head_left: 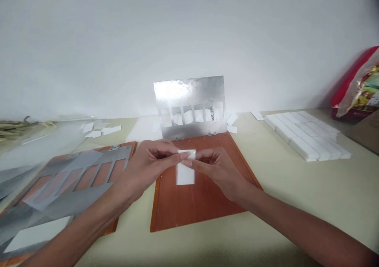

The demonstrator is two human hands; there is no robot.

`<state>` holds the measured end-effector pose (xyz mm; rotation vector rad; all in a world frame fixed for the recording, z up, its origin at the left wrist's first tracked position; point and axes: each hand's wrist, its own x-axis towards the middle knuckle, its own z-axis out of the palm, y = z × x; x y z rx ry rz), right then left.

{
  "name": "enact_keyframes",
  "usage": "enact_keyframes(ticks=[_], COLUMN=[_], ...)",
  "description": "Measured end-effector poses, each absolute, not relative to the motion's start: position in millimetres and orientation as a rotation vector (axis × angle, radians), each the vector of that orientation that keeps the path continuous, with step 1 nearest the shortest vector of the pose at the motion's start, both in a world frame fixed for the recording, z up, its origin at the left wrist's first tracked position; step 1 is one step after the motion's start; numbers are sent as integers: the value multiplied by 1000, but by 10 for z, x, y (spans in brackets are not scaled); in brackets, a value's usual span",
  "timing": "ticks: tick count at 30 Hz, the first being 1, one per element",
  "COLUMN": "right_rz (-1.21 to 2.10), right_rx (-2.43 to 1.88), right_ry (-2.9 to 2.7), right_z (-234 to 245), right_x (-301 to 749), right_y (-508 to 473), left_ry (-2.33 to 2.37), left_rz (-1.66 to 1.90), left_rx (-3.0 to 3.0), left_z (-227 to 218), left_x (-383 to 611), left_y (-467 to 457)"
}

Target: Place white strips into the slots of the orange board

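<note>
Both thumbs meet on the upper part of a small white card [186,174], which seems to have a clear film edge. My left hand [152,160] pinches it from the left, and my right hand [220,166] pinches it from the right. The card hangs upright over a reddish-brown board [204,204]. A metal plate [189,91] with a row of rectangular slots is hinged to the board's far edge and stands raised. The fingers behind the card are partly hidden.
Left lies a second board with its slotted metal plate [97,192] down, a clear plastic sheet [59,186] and a white block [38,233] on it. Stacked white strips [304,135] lie right. White scraps [111,130] are near the wall. A red bag [355,85] stands far right.
</note>
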<state>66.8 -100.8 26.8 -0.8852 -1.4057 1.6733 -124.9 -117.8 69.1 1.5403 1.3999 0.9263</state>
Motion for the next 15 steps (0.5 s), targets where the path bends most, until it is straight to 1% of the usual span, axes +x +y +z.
enact_keyframes(ticks=[3, 10, 15], right_rz=[1653, 1788, 1785], right_rx=[-868, -921, -944], right_ry=[-1404, -1315, -1250], right_z=[305, 200, 253], right_x=[636, 606, 636], right_y=[-1025, -1255, -1248], left_ry=[1415, 1395, 1413], left_rz=[1015, 1144, 1229], left_rx=[1489, 1388, 1375], left_z=[695, 645, 618], left_x=[-1190, -1176, -1190], left_y=[-1246, -1350, -1368])
